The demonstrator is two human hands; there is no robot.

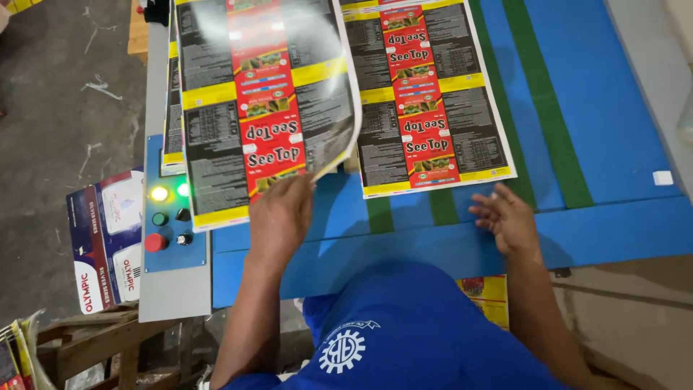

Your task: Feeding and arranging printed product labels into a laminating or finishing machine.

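Here, looking down from the head cam, I see my left hand [283,217] pinching the near edge of a glossy printed sheet [263,101], grip closed on it; the sheet is lifted and curling up w/ glare across it. My right hand [507,219] lies open, fingers spread, on the blue table [613,231], holding nothing, just below a second sheet stack [426,94] lying flat. Left of the sheets sits a grey control panel [170,217] w/ lit yellow & green lamps and a red button. Blue shirt in foreground.
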